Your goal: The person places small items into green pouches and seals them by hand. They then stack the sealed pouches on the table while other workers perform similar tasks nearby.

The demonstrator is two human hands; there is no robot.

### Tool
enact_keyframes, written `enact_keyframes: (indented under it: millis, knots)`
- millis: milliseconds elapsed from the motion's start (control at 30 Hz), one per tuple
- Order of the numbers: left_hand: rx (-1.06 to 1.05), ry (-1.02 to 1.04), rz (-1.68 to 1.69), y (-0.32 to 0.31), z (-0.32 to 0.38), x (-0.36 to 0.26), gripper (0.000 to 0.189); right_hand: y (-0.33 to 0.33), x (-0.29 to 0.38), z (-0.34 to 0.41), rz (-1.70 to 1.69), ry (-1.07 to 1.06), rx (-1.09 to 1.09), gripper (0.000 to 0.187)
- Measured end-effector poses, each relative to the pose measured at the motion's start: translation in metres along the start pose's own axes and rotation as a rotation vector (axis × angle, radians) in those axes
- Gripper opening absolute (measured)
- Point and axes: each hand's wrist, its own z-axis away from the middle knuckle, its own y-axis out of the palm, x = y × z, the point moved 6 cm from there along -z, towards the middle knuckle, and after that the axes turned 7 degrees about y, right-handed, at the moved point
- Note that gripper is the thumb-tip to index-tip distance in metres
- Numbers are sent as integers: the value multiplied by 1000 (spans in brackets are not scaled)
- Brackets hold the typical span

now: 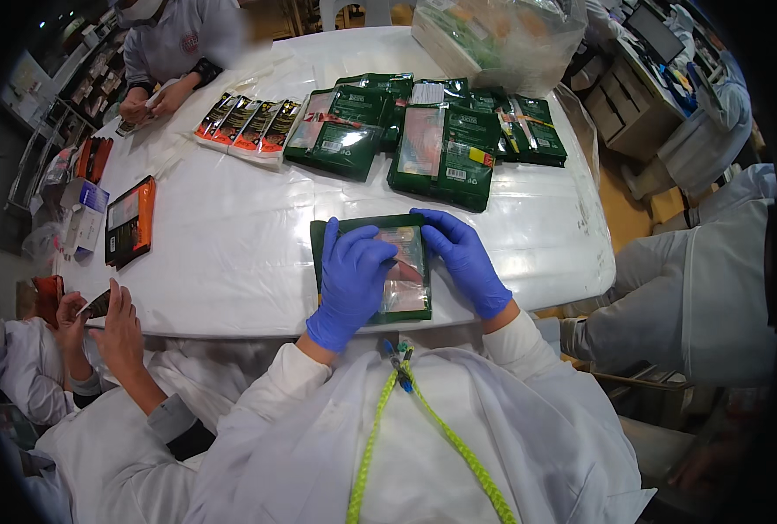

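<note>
In front of me a dark green plastic pouch (370, 316) with a clear window lies flat near the table's front edge. My left hand (352, 278), in a blue glove, rests over its left half with fingers curled. At those fingertips a thin reddish strip (406, 272) appears pinched, slanting over the window; its other end is hard to make out. My right hand (460, 259), also gloved in blue, grips the pouch's upper right edge, its fingers partly behind it. Beyond my hands lie stacked green pouches (444, 157), some with red or yellow bands.
A row of black-and-orange packets (249, 131) and a large clear bag (532, 46) stand farther back on the white-covered table (231, 223). Left are an orange-and-black pouch (130, 219) and a small carton (83, 216). Co-workers' hands (116, 334) (156, 105) hold small packets.
</note>
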Motion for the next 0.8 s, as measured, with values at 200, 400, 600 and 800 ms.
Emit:
enact_keyframes:
  millis: [200, 400, 600, 800]
  knots:
    - [96, -115, -29, -4, -9, 1, 27, 0, 3, -1, -9, 21, 3, 31]
    - [271, -131, 28, 0, -22, 6, 25, 0, 4, -2, -35, 21, 21, 30]
    - [298, -102, 18, 3, -21, 6, 26, 0, 5, -2, -31, 30, 21, 29]
    - [260, -68, 22, 1, -20, 5, 28, 1, 4, -2, -71, 35, 32, 29]
